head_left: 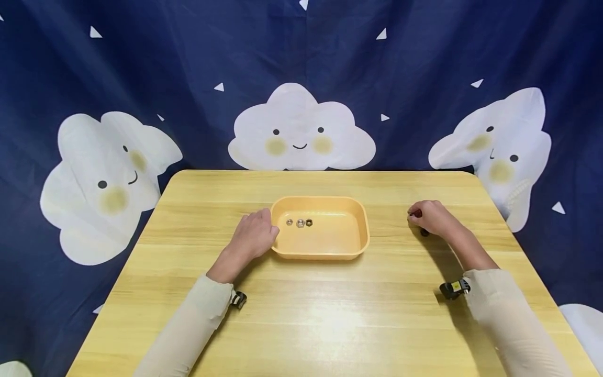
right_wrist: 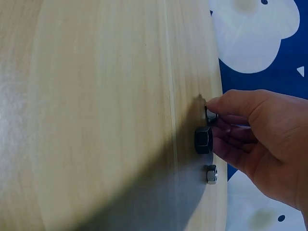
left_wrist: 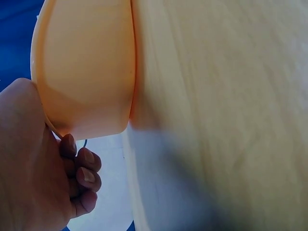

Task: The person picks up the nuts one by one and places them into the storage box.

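Note:
My left hand (head_left: pixel 256 233) grips the left rim of an orange plastic tray (head_left: pixel 325 256), its fingers curled outside the wall in the left wrist view. Inside the tray lie a small silver nut (head_left: pixel 289 222), a larger silver nut (head_left: pixel 300 223) and a darker nut (head_left: pixel 309 222). On the table's right side, my right hand (head_left: pixel 434 216) pinches a hex nut (right_wrist: pixel 211 115) between thumb and fingers, partly hidden. Close by the fingers, a black hex nut (right_wrist: pixel 203 140) and a silver nut (right_wrist: pixel 211 174) rest on the table.
The light wood table (head_left: pixel 325 309) carries the tray near its middle. Behind it hangs a dark blue curtain (head_left: pixel 198 47) with white clouds. Each wrist wears a small black camera, the right one (head_left: pixel 455 289) close to the tabletop.

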A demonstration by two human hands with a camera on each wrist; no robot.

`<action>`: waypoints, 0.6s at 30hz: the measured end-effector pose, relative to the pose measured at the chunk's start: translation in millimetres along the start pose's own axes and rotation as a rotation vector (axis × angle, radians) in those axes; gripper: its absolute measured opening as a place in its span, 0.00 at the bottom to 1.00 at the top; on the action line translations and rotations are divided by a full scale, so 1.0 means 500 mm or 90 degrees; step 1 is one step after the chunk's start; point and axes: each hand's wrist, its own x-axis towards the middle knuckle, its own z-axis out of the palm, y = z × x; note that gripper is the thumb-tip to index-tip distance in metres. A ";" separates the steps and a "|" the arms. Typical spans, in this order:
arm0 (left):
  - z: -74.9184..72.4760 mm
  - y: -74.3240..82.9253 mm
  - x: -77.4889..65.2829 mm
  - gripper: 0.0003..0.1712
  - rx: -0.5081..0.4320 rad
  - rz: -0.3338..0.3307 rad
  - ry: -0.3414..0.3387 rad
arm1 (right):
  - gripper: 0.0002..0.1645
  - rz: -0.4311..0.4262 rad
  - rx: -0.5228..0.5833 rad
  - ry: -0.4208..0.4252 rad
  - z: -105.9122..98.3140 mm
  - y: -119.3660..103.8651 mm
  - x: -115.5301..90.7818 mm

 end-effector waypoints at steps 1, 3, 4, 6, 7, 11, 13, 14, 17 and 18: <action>-0.001 0.001 0.000 0.12 0.000 0.002 0.001 | 0.15 0.003 0.002 -0.004 0.000 0.000 0.000; -0.001 0.002 0.001 0.12 -0.001 0.004 0.004 | 0.15 0.007 0.008 -0.012 0.000 0.000 0.001; -0.001 0.002 0.001 0.12 0.001 0.004 0.004 | 0.15 0.009 0.011 -0.014 0.001 0.000 0.001; -0.001 0.002 0.003 0.12 0.001 0.003 0.004 | 0.16 0.007 0.014 -0.012 0.000 0.002 0.002; -0.002 0.002 0.003 0.12 0.001 0.003 0.003 | 0.16 0.006 0.016 -0.009 0.000 0.002 0.003; -0.002 0.001 0.005 0.12 0.001 0.002 0.002 | 0.17 -0.004 0.019 -0.002 -0.002 0.007 0.005; -0.002 0.002 0.005 0.12 -0.001 0.002 0.002 | 0.17 -0.004 0.023 -0.003 -0.001 0.009 0.006; -0.002 0.002 0.005 0.12 -0.003 0.002 0.002 | 0.17 -0.004 0.023 -0.002 -0.001 0.010 0.006; -0.002 0.004 0.003 0.12 -0.004 0.001 0.001 | 0.16 -0.005 0.027 0.003 0.001 0.012 0.007; -0.002 0.004 0.003 0.12 -0.001 0.001 0.001 | 0.16 -0.005 0.029 0.004 0.002 0.012 0.007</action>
